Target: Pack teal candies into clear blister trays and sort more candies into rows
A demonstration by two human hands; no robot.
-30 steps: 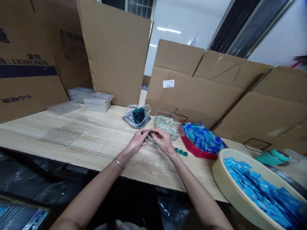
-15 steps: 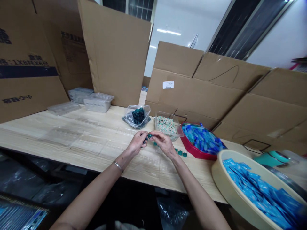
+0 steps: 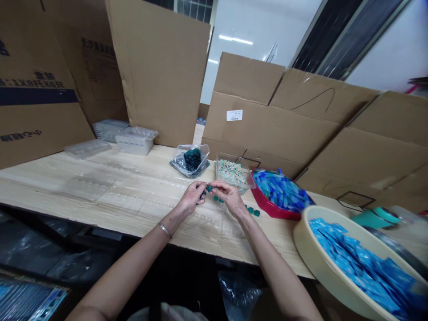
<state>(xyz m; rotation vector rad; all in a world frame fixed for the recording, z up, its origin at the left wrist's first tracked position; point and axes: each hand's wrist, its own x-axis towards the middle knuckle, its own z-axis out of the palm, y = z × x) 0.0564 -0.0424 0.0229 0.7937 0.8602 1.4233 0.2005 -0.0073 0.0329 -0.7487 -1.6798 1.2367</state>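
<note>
My left hand [image 3: 191,199] and my right hand [image 3: 229,198] meet above the wooden table [image 3: 67,196], with their fingers pinched around a small teal piece [image 3: 209,189]. Something dark teal also shows in my left fingers. Just below my right hand lie loose teal pieces [image 3: 218,199], and several more [image 3: 252,211] sit past its wrist. Behind my hands are a clear bag of dark teal pieces [image 3: 192,160] and a clear tub of patterned pieces [image 3: 230,173].
A red tray [image 3: 264,200] of blue items stands to the right, and a cream round basin [image 3: 310,249] of blue packets sits at the front right. Clear plastic trays [image 3: 87,148] lie at the back left. Cardboard sheets [image 3: 160,67] stand along the table's back.
My hands stay pinched together around the teal piece, with only small shifts. The view has tilted slightly, and the loose teal pieces near my right wrist show differently.
</note>
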